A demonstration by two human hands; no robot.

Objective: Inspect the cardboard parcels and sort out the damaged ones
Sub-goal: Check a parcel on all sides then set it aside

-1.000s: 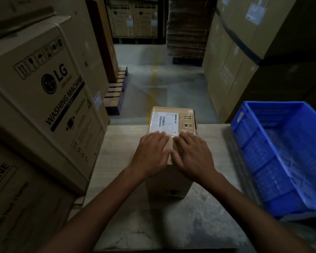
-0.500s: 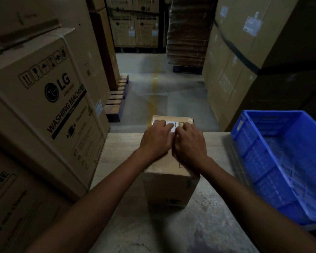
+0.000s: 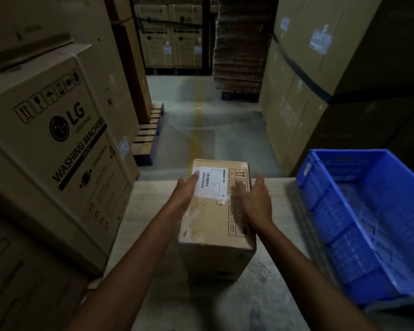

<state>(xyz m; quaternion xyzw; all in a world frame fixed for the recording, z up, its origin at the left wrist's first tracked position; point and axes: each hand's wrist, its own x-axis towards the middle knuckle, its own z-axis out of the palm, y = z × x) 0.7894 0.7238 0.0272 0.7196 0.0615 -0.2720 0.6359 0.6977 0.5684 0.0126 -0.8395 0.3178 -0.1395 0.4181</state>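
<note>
A person's two bare hands flank a cardboard parcel (image 3: pixel 215 211) standing on a pale worktable (image 3: pixel 148 211) in a dim warehouse aisle. The parcel sits mid-table, its far end reaching past the table's far edge. A white shipping label (image 3: pixel 208 181) and printed handling symbols (image 3: pixel 240 175) face up, and strips of clear tape shine across the top.

The left hand (image 3: pixel 185 189) lies at the parcel's left top edge with its thumb on the label. Its fingers drop out of sight down the side, so whether it grasps the box cannot be told. The right hand (image 3: pixel 255 199) rests at the right top edge, released rather than clenched: thumb on the printed symbols, fingers held fairly straight along the side.

Space is tight on both flanks. A large LG washing machine carton (image 3: pixel 58 151) crowds the table's left edge, stacked on another carton below it. A blue plastic crate (image 3: pixel 344 235) stands near the parcel on the right — apart from it, with a strip of bare table between.

Beyond the table, a concrete floor (image 3: pixel 225 139) with a yellow line (image 3: pixel 196 130) runs away between a wooden pallet (image 3: pixel 148 134) on the left and tall brown cartons (image 3: pixel 308 91) on the right. Far off stand more LG cartons (image 3: pixel 170 39) and a stack of flattened cardboard (image 3: pixel 237 44).
</note>
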